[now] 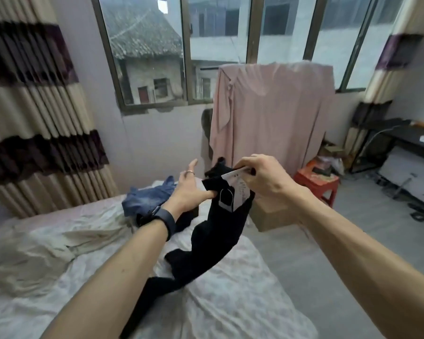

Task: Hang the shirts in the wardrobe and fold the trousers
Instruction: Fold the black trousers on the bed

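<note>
Black garment (218,231) hangs at the centre of the head view, its top held up in both hands and its lower end trailing to 7 o'clock onto the bed (242,297). The right hand (262,177), just toward 1 o'clock, pinches the garment's top edge together with a white label (238,184) between thumb and fingers. The left hand (189,192), just toward 10 o'clock, has its fingers straight and spread, the thumb touching the fabric's edge; I cannot tell whether the thumb grips it. A dark band (164,222) circles the left wrist. Denim cloth (149,199) lies crumpled on the bed at 10 o'clock. A pink cloth (272,113) hangs draped at 1 o'clock, below the window (206,45). A red stool (316,184) stands at 3 o'clock, with a cardboard box (272,216) near it.
</note>
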### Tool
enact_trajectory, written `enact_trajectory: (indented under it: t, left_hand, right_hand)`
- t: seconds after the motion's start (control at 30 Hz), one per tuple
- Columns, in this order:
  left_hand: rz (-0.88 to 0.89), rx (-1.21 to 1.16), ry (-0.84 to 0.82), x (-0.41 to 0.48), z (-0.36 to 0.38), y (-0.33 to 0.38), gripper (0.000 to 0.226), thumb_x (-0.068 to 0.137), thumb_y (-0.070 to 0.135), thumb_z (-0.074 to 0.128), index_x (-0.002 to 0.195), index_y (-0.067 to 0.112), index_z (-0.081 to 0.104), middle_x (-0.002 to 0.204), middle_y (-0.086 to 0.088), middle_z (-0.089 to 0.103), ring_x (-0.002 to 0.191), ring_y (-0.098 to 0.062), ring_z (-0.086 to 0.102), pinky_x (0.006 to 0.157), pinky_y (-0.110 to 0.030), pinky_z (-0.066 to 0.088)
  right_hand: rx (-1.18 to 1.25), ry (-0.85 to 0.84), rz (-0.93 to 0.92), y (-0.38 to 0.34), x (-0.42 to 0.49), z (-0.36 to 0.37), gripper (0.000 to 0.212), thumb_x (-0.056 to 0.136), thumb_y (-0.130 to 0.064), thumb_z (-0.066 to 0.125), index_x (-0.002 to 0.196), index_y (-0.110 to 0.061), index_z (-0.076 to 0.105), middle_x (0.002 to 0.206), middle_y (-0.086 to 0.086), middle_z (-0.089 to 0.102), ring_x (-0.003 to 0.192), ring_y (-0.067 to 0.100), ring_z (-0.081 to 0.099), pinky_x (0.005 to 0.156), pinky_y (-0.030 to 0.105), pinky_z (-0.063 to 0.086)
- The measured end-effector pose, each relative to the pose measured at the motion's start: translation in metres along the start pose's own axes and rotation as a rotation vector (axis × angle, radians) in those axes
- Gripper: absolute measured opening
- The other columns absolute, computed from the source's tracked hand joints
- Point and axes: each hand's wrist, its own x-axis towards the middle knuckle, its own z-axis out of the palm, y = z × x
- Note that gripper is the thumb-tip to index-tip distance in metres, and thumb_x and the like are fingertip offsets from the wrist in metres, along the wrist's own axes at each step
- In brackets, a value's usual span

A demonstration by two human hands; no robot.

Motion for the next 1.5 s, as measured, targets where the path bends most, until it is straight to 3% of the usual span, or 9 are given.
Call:
enact_trajectory:
  t: [0.13,0.3,0.47,0.57,0.77,0.93,1.07,1.3,1.5]
  left_hand:
    - [0.176,0.339,0.12,0.014,-0.041,0.049,0.124,0.063,0.048,0.089,0.155,0.05,0.006,0.164,0.003,0.003,0.149,-0.034,0.017,0.121,-0.055,0.021]
    - [0.23,0.387,0.297,0.03,-0.091,0.074,0.085,0.065,0.054,0.084,0.14,0.031,0.049,0.155,0.004,0.034,0.148,-0.026,0.024,0.122,-0.05,0.017]
    - [0.08,0.46,0.278,0.018,-0.127,0.05,0.026,0.087,0.044,0.068,0.109,0.033,0.061,0.107,-0.002,0.069,0.104,-0.029,0.064,0.083,-0.037,0.049]
    - [0.093,0.471,0.306,0.002,-0.135,0.032,0.019,0.087,0.041,0.069,0.101,0.031,0.061,0.096,0.001,0.068,0.093,-0.027,0.065,0.071,-0.034,0.048]
    - [0.162,0.25,0.452,-0.029,-0.172,0.044,0.012,0.086,0.028,0.078,0.094,0.024,0.069,0.085,0.001,0.071,0.083,-0.018,0.067,0.066,-0.029,0.044]
    - [0.241,0.112,0.627,-0.051,-0.222,0.087,0.019,0.078,0.032,0.086,0.09,0.031,0.071,0.079,0.015,0.068,0.074,0.006,0.06,0.055,-0.005,0.037]
    - [0.306,0.048,0.802,-0.079,-0.26,0.137,0.023,0.077,0.034,0.087,0.09,0.027,0.069,0.073,0.018,0.063,0.07,0.001,0.061,0.051,-0.003,0.039]
    - [0.435,0.094,1.042,-0.166,-0.313,0.231,0.032,0.078,0.056,0.077,0.087,0.028,0.066,0.076,0.005,0.066,0.063,-0.005,0.066,0.061,-0.024,0.053]
    - [0.451,0.173,1.189,-0.233,-0.323,0.279,0.076,0.061,0.083,0.062,0.102,0.019,0.07,0.095,-0.004,0.075,0.089,-0.029,0.071,0.079,-0.049,0.06]
  right_hand:
    - [-0.074,0.075,-0.192,-0.038,0.042,-0.067,0.03,0.088,-0.007,0.057,0.103,-0.021,0.078,0.098,0.002,0.069,0.094,0.021,0.057,0.082,0.027,0.042]
    - [-0.102,0.174,-0.212,-0.06,0.071,-0.12,0.032,0.088,-0.004,0.055,0.102,-0.022,0.078,0.098,0.002,0.071,0.095,0.022,0.059,0.083,0.033,0.048]
    - [0.01,0.247,-0.096,-0.057,0.073,-0.143,0.032,0.09,-0.003,0.054,0.099,-0.025,0.076,0.096,-0.007,0.069,0.086,0.016,0.061,0.068,0.026,0.049]
    - [0.023,0.269,-0.062,-0.045,0.067,-0.139,0.028,0.091,-0.005,0.056,0.101,-0.023,0.074,0.093,-0.005,0.069,0.087,0.02,0.062,0.064,0.02,0.044]
    - [0.093,0.371,0.107,-0.029,0.053,-0.114,0.021,0.099,-0.02,0.061,0.12,-0.018,0.057,0.106,0.012,0.071,0.092,0.032,0.065,0.075,0.041,0.055]
    - [0.174,0.525,0.173,-0.051,0.059,-0.123,0.026,0.099,-0.028,0.062,0.121,-0.014,0.058,0.109,0.014,0.072,0.095,0.034,0.066,0.077,0.041,0.054]
    - [0.225,0.614,0.131,-0.088,0.069,-0.156,0.025,0.099,-0.036,0.06,0.115,-0.017,0.056,0.1,0.009,0.071,0.091,0.033,0.065,0.08,0.049,0.056]
    - [0.31,0.753,-0.017,-0.15,0.065,-0.238,0.028,0.101,-0.038,0.057,0.119,-0.018,0.052,0.107,0.013,0.07,0.091,0.035,0.064,0.082,0.052,0.056]
    - [0.388,0.793,-0.133,-0.179,0.033,-0.296,0.024,0.098,-0.034,0.061,0.115,-0.019,0.053,0.103,0.011,0.07,0.088,0.033,0.065,0.079,0.052,0.058]
